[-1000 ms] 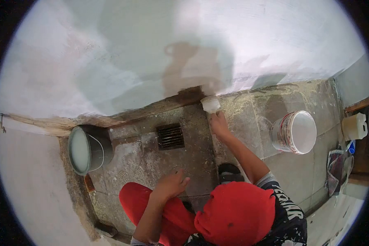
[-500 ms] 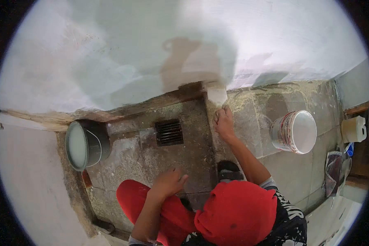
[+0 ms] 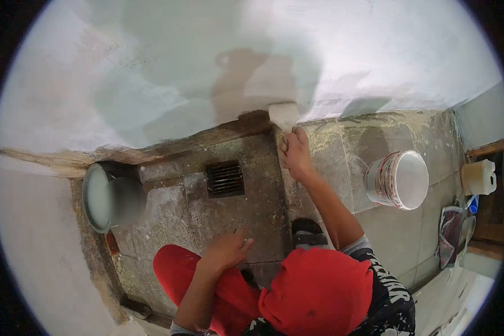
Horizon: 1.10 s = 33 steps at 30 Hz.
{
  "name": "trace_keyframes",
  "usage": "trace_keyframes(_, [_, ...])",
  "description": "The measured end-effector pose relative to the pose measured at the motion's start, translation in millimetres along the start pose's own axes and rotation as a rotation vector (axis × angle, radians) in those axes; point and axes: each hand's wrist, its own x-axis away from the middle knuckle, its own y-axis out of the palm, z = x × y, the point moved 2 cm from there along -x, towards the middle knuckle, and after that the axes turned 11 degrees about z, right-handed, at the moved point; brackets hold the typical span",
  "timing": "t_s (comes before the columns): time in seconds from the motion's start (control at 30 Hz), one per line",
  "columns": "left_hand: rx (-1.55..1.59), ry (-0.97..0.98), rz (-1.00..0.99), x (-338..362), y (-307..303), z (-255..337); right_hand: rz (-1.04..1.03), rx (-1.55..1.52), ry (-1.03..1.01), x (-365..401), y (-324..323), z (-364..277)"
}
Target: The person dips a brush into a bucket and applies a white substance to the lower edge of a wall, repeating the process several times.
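Note:
My right hand (image 3: pixel 297 152) is closed around the handle of a wide paintbrush (image 3: pixel 284 116) with a whitish head. The brush head touches the bottom of the wall (image 3: pixel 207 67), right above the edge where the floor level changes. Over my bent left knee (image 3: pixel 176 269), in red trousers, my left hand (image 3: pixel 229 247) hangs with its thumb apart from the fingers and nothing in it. To the left stands a dark bucket (image 3: pixel 95 196) of pale liquid, its side partly blurred.
A white bucket (image 3: pixel 411 179) stands on the tiles to the right. A metal floor grate (image 3: pixel 225 179) lies ahead of my left hand. At the far right are a yellowish jerrycan (image 3: pixel 479 178) and a patterned cloth (image 3: pixel 449 235). A low raised edge (image 3: pixel 283 196) divides the floor.
My right hand has moved up and slightly left with the paintbrush, bringing its head onto the base of the wall. My left hand stays over the knee.

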Motion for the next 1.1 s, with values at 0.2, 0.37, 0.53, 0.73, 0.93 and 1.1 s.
trace_keyframes(0.2, [0.013, -0.033, -0.036, -3.6, -10.8, 2.6, -0.096, -0.033, -0.089, 18.8, -11.0, -3.0])
trace_keyframes(0.37, [0.033, -0.048, -0.046, -1.9, -9.9, 1.8, 0.184, 0.588, -0.606, 23.6, -60.1, 34.1])
trace_keyframes(0.53, [0.041, -0.049, -0.062, 0.2, -14.5, 5.0, 0.137, 0.646, -0.484, 14.2, -74.1, 47.0])
trace_keyframes(0.73, [0.012, -0.072, -0.028, 3.5, -13.8, 7.5, 0.111, 0.478, -0.156, -2.8, -59.8, 66.1])
trace_keyframes(0.93, [0.03, -0.077, -0.011, 7.9, -12.6, 8.1, 0.206, 0.724, -0.371, -48.7, -60.6, 106.0])
trace_keyframes(1.1, [0.028, -0.069, -0.002, 9.0, -8.8, 4.5, 0.18, 0.621, -0.295, -72.8, -48.4, 107.0])
